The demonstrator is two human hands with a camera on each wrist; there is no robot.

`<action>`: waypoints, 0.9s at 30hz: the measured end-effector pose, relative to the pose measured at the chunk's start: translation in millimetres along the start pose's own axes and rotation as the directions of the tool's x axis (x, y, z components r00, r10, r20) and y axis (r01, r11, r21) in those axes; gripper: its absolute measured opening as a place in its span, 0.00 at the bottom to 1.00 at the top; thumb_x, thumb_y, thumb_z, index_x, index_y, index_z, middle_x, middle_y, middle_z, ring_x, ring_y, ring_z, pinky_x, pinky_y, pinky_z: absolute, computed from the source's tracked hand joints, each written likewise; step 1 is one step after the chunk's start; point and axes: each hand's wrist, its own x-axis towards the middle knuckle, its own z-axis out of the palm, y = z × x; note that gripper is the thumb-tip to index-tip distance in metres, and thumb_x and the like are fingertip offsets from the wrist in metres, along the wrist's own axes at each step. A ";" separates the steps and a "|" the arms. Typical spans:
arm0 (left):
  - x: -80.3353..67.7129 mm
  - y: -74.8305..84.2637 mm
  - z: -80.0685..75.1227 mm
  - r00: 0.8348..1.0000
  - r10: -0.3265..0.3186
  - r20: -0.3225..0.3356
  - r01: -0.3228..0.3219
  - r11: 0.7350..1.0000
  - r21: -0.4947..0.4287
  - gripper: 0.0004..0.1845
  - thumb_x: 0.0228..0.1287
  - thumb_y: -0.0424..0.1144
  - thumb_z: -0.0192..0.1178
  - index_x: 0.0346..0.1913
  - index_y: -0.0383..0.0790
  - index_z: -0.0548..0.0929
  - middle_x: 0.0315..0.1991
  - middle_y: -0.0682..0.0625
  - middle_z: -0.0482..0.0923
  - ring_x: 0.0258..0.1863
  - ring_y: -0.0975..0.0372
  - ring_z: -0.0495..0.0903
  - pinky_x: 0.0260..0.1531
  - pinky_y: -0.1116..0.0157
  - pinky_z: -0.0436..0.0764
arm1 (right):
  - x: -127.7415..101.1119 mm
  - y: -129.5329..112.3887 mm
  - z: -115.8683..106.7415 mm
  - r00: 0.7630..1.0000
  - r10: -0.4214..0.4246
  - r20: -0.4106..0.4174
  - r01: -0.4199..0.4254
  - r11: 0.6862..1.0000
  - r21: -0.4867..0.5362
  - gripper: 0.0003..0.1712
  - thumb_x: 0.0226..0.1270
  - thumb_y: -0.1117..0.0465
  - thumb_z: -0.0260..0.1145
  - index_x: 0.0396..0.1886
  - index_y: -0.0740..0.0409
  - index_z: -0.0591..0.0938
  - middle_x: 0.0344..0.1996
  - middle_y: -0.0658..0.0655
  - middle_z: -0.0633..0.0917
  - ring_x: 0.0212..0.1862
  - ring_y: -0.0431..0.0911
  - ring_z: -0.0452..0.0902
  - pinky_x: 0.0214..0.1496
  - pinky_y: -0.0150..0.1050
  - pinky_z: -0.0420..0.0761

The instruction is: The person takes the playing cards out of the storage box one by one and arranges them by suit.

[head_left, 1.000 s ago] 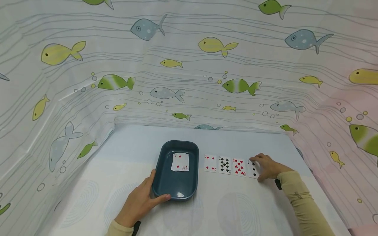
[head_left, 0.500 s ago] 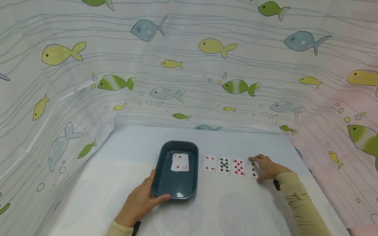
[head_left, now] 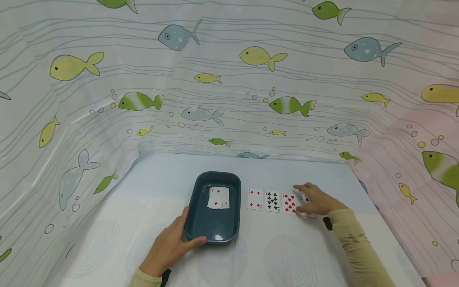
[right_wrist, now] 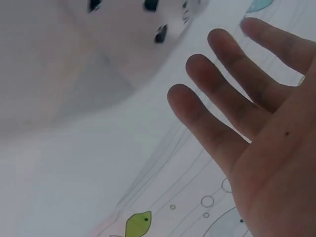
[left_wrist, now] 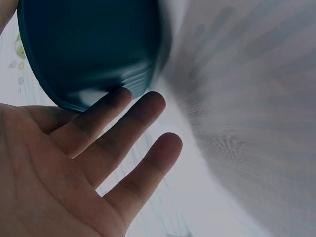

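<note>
A dark blue tray (head_left: pixel 214 223) sits left of centre in the head view, with a small pile of playing cards (head_left: pixel 218 197) inside, a two of diamonds on top. My left hand (head_left: pixel 170 241) rests against its near left corner, thumb on the near rim; its straight fingers show in the left wrist view. Right of the tray lie face-up playing cards in a row: a diamonds card (head_left: pixel 255 199), a clubs card (head_left: pixel 272 201), a hearts card (head_left: pixel 289 203) and a spades card (head_left: pixel 311 215). My right hand (head_left: pixel 315 201) hovers over the last two, fingers extended, partly hiding the spades card.
A pale table cover (head_left: pixel 251 255) with faint round patterns lies under everything. Fish-printed sheets (head_left: pixel 222 91) rise at the back and both sides of the table.
My right hand has let go of the spades card's edges and moved left, reaching over toward the hearts card. The left hand and the tray stay where they were.
</note>
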 end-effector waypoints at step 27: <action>0.5 -0.2 -0.1 1.000 0.004 0.002 -0.004 1.000 0.006 0.63 0.54 0.73 0.66 0.81 0.36 0.52 0.74 0.38 0.65 0.68 0.45 0.71 0.62 0.44 0.73 | 54.4 -71.4 27.4 0.990 -0.138 0.009 0.137 0.988 0.074 0.41 0.65 0.48 0.72 0.75 0.54 0.69 0.61 0.57 0.78 0.61 0.53 0.76 0.61 0.54 0.77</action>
